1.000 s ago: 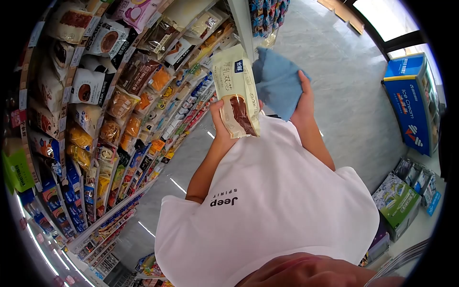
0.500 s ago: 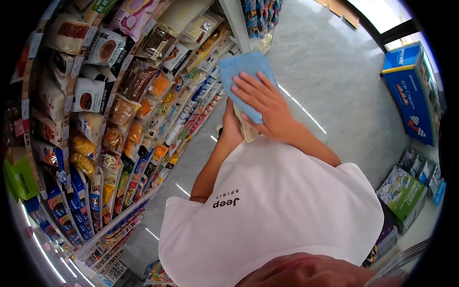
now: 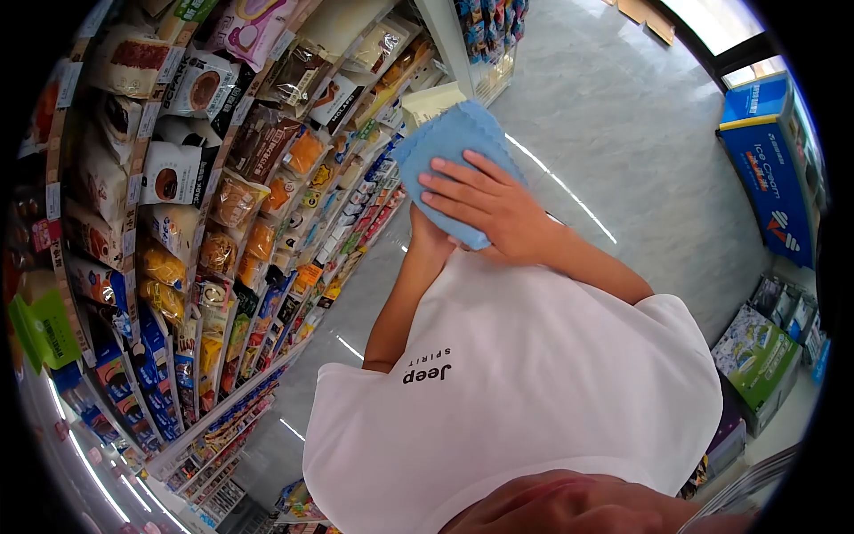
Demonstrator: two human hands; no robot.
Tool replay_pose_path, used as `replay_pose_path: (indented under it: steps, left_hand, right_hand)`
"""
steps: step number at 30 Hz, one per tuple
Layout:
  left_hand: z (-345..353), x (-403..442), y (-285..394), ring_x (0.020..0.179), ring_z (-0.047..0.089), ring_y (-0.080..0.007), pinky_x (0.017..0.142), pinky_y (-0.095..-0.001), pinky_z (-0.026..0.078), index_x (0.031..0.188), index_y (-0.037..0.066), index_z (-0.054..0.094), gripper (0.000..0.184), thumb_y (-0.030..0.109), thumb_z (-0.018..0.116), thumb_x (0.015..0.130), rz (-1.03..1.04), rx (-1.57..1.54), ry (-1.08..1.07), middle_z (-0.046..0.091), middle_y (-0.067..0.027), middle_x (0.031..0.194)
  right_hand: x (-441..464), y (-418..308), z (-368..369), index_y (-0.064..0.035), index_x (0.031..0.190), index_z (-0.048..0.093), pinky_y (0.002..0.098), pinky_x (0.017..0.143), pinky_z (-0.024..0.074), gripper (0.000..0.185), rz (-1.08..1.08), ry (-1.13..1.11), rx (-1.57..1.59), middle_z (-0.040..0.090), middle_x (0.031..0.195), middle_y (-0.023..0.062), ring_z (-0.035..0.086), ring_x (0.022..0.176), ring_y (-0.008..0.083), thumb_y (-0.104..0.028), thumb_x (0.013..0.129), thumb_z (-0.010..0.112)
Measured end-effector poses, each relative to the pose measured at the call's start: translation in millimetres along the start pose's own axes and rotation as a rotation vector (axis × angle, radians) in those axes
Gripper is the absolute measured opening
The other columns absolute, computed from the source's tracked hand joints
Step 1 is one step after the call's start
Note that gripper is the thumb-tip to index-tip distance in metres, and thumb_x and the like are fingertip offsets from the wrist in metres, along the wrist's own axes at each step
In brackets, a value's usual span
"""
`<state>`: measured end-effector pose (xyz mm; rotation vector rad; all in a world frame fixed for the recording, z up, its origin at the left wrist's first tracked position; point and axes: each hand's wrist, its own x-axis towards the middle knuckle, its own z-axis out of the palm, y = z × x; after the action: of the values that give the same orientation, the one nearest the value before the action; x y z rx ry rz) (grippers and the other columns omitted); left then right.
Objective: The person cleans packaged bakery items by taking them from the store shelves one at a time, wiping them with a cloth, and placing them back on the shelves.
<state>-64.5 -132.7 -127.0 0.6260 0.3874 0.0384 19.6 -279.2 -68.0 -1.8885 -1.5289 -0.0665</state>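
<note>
The pale packet (image 3: 433, 101) lay mostly beneath the blue cloth (image 3: 471, 129), between my flattened right grip (image 3: 494, 203) and left grip (image 3: 431, 237), whose closure I could not tell; uneven pressure might have creased it or slid it loose.

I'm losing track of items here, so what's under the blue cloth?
A pale package shows one end beyond the blue cloth, and part of the left hand shows too. The rest is covered, so I can't see it.

The blue cloth (image 3: 461, 160) hides most of the cream packet (image 3: 432, 102); distant goods (image 3: 212, 458) look indistinct.
</note>
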Motion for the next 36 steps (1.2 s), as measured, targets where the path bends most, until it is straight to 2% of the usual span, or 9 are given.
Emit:
replay_pose_path:
  steps: [6,8,9,11,14,21,26,32,36]
  left_hand:
    - [7.4,12.4,-1.5,0.141,0.042,-0.0265,0.114,-0.0442,0.039,0.152,0.009,0.034,0.062,0.049,0.037,0.105,0.062,0.067,0.167,0.043,-0.009,0.151]
    - [-5.1,2.7,-1.4,0.135,0.048,-0.0231,0.111,-0.0379,0.043,0.149,0.009,0.039,0.054,0.043,0.032,0.107,0.45,0.627,-0.274,0.047,-0.0075,0.149]
    - [-33.5,9.4,-6.5,0.135,0.048,-0.024,0.112,-0.0385,0.042,0.148,0.009,0.04,0.054,0.042,0.032,0.107,0.425,0.918,-0.238,0.047,-0.0084,0.149]
    - [-49.8,19.4,-9.8,0.136,0.047,-0.0266,0.113,-0.0397,0.041,0.148,0.008,0.039,0.056,0.043,0.031,0.106,0.327,0.845,-0.245,0.046,-0.0112,0.15]
    - [-50.2,26.9,-10.2,0.138,0.045,-0.032,0.117,-0.0412,0.036,0.15,0.005,0.035,0.063,0.048,0.032,0.103,0.107,-0.241,-0.32,0.042,-0.0167,0.152]
    - [-5.8,40.9,22.8,0.134,0.048,-0.0317,0.114,-0.0431,0.038,0.151,0.005,0.032,0.07,0.056,0.033,0.103,-0.004,-0.22,0.013,0.044,-0.0155,0.149]
    - [27.4,33.3,21.4,0.134,0.047,-0.0265,0.11,-0.0418,0.042,0.153,0.013,0.027,0.059,0.048,0.038,0.107,0.295,0.113,0.212,0.043,-0.0118,0.148]
    - [26.6,20.6,4.5,0.134,0.045,-0.0236,0.109,-0.0379,0.041,0.158,0.011,0.019,0.057,0.03,0.041,0.109,0.332,0.383,0.11,0.038,-0.0119,0.152]
    - [18.4,27.7,-17.1,0.137,0.041,-0.0213,0.111,-0.0339,0.036,0.158,0.004,0.02,0.059,0.027,0.042,0.109,0.414,0.581,0.093,0.037,-0.0119,0.154]
  right_hand:
    - [3.2,2.4,8.9,-0.0059,0.147,0.046,0.0462,0.122,0.0224,0.067,0.129,0.034,-0.034,0.041,0.156,0.0079,0.032,0.148,0.0247,-0.021,0.085,0.065]
    - [-9.5,-7.1,15.5,-0.0056,0.148,0.044,0.0462,0.122,0.0212,0.072,0.025,-0.069,-0.034,0.041,0.156,0.0083,0.032,0.148,0.0246,-0.019,0.082,0.066]
    - [-12.9,-9.6,14.0,-0.0052,0.149,0.043,0.0458,0.123,0.0199,0.075,-0.032,-0.116,-0.029,0.04,0.157,0.0088,0.031,0.148,0.0239,-0.019,0.079,0.066]
    - [-14.9,-5.5,14.7,-0.0052,0.149,0.043,0.0456,0.123,0.0202,0.073,-0.046,-0.122,-0.039,0.039,0.157,0.0087,0.031,0.148,0.0238,-0.018,0.08,0.065]
    - [-10.8,-7.5,15.7,-0.0057,0.149,0.043,0.0458,0.122,0.0208,0.068,0.056,-0.021,-0.002,0.039,0.157,0.009,0.032,0.148,0.0239,-0.018,0.085,0.063]
    - [-12.8,-4.0,15.3,-0.0058,0.151,0.04,0.0471,0.122,0.0214,0.06,-0.001,-0.073,0.087,0.036,0.158,0.0108,0.03,0.149,0.0272,-0.026,0.097,0.058]
    - [-3.5,2.6,9.7,-0.0028,0.152,0.037,0.0467,0.123,0.0156,0.057,0.216,0.177,0.379,0.03,0.161,0.0132,0.023,0.151,0.0308,-0.02,0.1,0.052]
    - [-1.3,29.1,12.9,0.0012,0.152,0.035,0.0436,0.123,0.0117,0.053,0.372,0.437,0.844,0.026,0.163,0.0153,0.018,0.153,0.0308,-0.02,0.104,0.044]
    - [0.6,30.8,14.8,0.0009,0.153,0.034,0.0442,0.123,0.0111,0.056,0.351,0.466,0.692,0.025,0.163,0.0156,0.016,0.153,0.0319,-0.02,0.103,0.048]
